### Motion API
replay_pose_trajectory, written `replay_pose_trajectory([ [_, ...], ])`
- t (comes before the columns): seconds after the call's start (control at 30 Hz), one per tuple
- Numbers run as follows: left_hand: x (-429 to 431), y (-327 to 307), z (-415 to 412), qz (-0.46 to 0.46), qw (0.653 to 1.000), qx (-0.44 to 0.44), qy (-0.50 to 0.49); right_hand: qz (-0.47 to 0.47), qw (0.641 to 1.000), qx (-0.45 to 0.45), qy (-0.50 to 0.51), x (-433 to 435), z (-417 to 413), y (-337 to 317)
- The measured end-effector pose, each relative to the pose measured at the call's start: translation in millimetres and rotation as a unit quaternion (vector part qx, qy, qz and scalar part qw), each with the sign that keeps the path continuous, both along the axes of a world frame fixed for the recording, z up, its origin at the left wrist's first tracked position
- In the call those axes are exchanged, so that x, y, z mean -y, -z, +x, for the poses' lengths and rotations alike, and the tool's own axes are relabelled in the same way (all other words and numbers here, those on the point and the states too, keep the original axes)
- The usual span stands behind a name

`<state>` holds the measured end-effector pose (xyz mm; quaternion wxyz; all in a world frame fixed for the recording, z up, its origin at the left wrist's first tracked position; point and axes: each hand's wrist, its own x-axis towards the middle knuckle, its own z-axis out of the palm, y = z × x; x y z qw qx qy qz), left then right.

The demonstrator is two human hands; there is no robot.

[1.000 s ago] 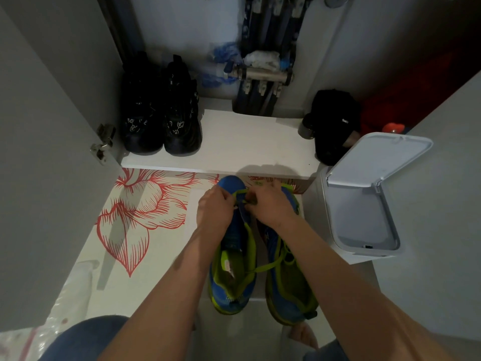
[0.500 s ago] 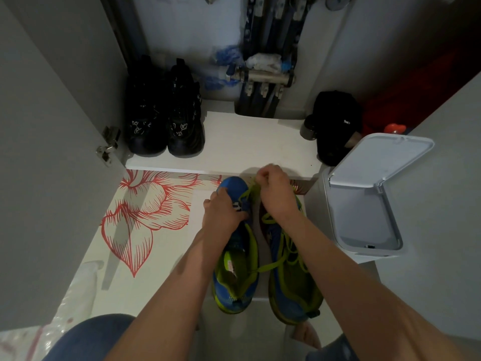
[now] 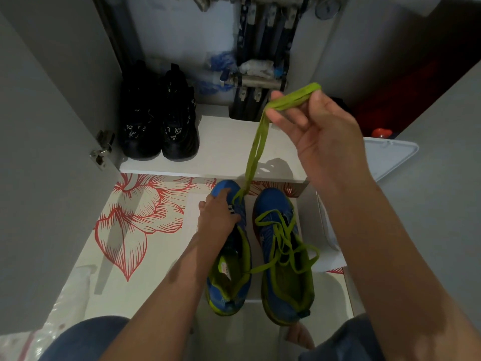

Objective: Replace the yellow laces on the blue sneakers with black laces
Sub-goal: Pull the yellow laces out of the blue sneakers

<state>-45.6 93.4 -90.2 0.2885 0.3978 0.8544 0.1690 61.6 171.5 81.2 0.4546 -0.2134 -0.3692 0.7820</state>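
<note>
Left sneaker (image 3: pixel 229 256): pinned at the toe by the left hand (image 3: pixel 217 217). Yellow lace (image 3: pixel 256 144): pinched in the raised right hand (image 3: pixel 312 126), running straight up from, apparently, the frontmost eyelets.

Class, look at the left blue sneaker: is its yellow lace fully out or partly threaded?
Partly threaded. The yellow lace runs taut from the right hand to the left sneaker's toe eyelets; the left hand steadies it.

Both forearms are bare to the lower edge of the frame, with no sleeves, watch or rings visible on the left hand (image 3: pixel 217 213) or right hand (image 3: pixel 316 131). Blue denim (image 3: pixel 78 340) covers both knees below the arms; bare toes (image 3: pixel 299 336) show beneath the right forearm.
</note>
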Motion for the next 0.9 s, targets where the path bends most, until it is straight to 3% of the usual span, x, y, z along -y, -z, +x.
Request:
replay_pose_trajectory([
  [0.13,-2.1,-2.6,3.7,0.060,0.997,-0.040,-0.004,-0.100,0.991,-0.084,-0.003,-0.7,2.4,0.5],
  [0.23,-4.2,-0.9,4.7,0.117,0.992,-0.016,-0.036,-0.107,0.992,-0.060,-0.009,-4.8,4.3,5.3],
  [0.3,-4.5,-4.2,5.2,0.162,0.983,0.014,-0.086,-0.077,0.997,0.012,-0.019,-7.8,6.5,10.4],
  [0.4,-8.2,-21.8,9.0,0.270,0.950,0.057,-0.144,-0.006,0.981,0.194,-0.022,-8.7,5.7,22.2],
  [0.5,-14.1,-47.1,15.0,0.365,0.904,0.154,-0.161,0.085,0.931,0.355,0.008,-7.9,0.5,37.1],
  [0.6,-13.5,-77.8,15.5,0.428,0.837,0.283,-0.189,0.194,0.873,0.447,0.000,-8.1,-2.7,51.1],
  [0.7,-9.4,-104.1,6.7,0.454,0.825,0.301,-0.150,0.244,0.832,0.487,-0.109,-5.6,-2.3,57.2],
  [0.8,-5.8,-114.1,1.6,0.452,0.828,0.310,-0.114,0.235,0.839,0.448,-0.199,0.7,-6.0,61.0],
  [0.9,-3.1,-110.9,-0.2,0.437,0.820,0.344,-0.136,0.213,0.875,0.417,-0.122,1.4,-11.4,64.2],
])
